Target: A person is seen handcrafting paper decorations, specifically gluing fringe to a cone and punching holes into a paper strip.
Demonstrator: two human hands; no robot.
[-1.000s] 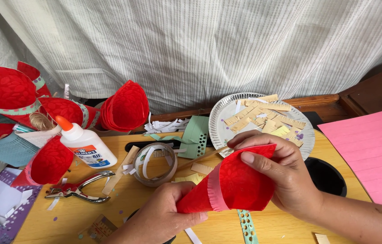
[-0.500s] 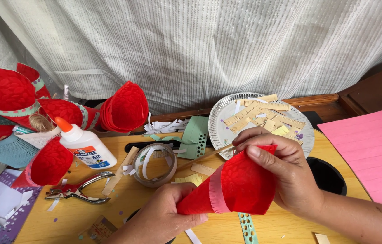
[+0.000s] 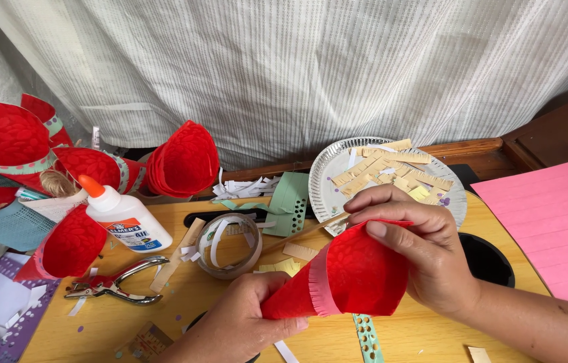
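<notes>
My left hand pinches the tip of the red paper cone and my right hand clamps its open rim, just in front of the paper plate. It looks light and easily crushed, so I'd grip gently near the pink fringe band.

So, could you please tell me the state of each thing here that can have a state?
red paper cone: rolled, held by both hands
left hand: gripping the cone's tip
right hand: pinching the cone's open rim
glue bottle: capped, lying tilted
hole punch: lying flat, handles apart
tape roll: lying flat
paper plate: holding paper strips
</notes>
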